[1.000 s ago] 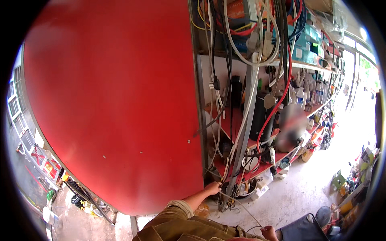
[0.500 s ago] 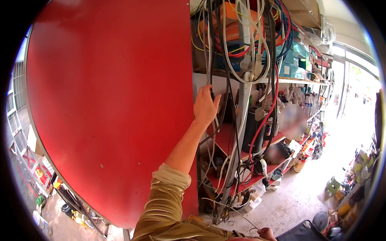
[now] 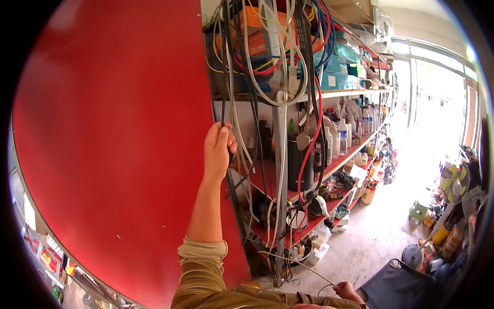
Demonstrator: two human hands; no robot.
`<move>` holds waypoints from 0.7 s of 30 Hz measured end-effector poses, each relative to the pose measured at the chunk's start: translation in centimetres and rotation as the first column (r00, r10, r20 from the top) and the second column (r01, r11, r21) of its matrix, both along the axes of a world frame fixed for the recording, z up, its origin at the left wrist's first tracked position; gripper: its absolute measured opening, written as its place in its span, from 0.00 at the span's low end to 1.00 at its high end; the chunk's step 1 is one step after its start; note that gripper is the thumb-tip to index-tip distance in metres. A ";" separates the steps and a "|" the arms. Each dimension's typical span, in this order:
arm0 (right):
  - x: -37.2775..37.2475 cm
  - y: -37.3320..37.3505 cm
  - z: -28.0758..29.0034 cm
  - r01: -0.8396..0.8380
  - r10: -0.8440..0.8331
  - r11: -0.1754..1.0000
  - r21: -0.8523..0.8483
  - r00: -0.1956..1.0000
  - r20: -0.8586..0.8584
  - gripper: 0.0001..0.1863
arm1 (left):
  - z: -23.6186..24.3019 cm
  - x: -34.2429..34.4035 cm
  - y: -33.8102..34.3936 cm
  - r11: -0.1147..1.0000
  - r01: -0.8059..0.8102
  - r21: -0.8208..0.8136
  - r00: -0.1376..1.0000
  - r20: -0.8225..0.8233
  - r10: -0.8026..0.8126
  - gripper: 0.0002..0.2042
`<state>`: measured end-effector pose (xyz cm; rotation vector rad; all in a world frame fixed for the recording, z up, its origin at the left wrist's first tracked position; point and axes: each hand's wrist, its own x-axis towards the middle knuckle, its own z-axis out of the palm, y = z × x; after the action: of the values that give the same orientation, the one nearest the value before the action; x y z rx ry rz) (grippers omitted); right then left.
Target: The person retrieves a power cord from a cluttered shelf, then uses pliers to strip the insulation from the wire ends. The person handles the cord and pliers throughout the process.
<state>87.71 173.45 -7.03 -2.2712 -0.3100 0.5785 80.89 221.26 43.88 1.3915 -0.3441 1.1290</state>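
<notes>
While the left hand [image 3: 218, 153] is clamping its fingers on a thin black cable [image 3: 224, 105] left of centre, seemingly not yet detached, the right hand [image 3: 349, 292] is gripping a slender off-white cord [image 3: 316, 273] at lower right.

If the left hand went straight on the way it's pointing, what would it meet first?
Most likely the hanging cables just above the left hand, which is closed around a dark cord; how deep they hang is hard to judge.
</notes>
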 end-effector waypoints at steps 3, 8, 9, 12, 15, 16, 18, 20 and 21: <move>0.9 0.1 -2.0 -0.042 0.040 0.999 0.027 0.997 0.061 0.19 | -3.0 -1.9 -2.0 1.000 0.001 0.006 0.999 -0.052 0.000 0.08; 0.2 1.7 0.8 -0.052 0.052 0.998 -0.018 0.998 0.034 0.19 | -11.8 -3.6 -3.3 0.998 0.057 0.023 0.982 -0.184 -0.052 0.08; 0.0 2.0 0.9 -0.061 0.061 0.998 -0.009 0.996 0.060 0.19 | -14.0 -4.2 -3.1 0.996 0.091 0.025 0.973 -0.215 -0.083 0.08; 0.1 2.5 1.4 -0.068 0.066 0.997 0.028 0.996 0.062 0.18 | -18.8 -4.6 -2.6 0.987 0.155 -0.044 0.956 -0.247 -0.161 0.09; -0.6 2.8 3.5 -0.055 0.054 0.998 0.020 0.998 0.033 0.18 | -19.6 -4.9 -2.5 0.986 0.128 -0.106 0.965 -0.218 -0.149 0.08; -0.3 3.1 4.0 -0.053 0.052 0.998 0.021 0.998 0.033 0.18 | -19.7 -5.3 -2.2 0.988 0.112 -0.111 0.965 -0.226 -0.134 0.08; -0.2 2.8 3.1 -0.109 0.111 0.994 -0.024 0.989 0.096 0.18 | -19.8 -6.0 -1.6 0.990 0.078 -0.114 0.966 -0.236 -0.104 0.08; 0.9 2.1 1.6 -0.234 0.256 0.965 -0.115 0.935 0.246 0.18 | -19.7 -6.4 -1.3 0.988 0.096 -0.119 0.965 -0.232 -0.121 0.08; 0.9 2.7 1.9 -0.184 0.198 0.978 -0.095 0.965 0.172 0.18 | -19.8 -6.9 -1.2 0.989 0.095 -0.113 0.965 -0.233 -0.120 0.08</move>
<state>88.58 176.12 -5.09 -2.3908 -0.6122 0.4897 73.98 220.09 24.09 1.3848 -0.1835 0.8663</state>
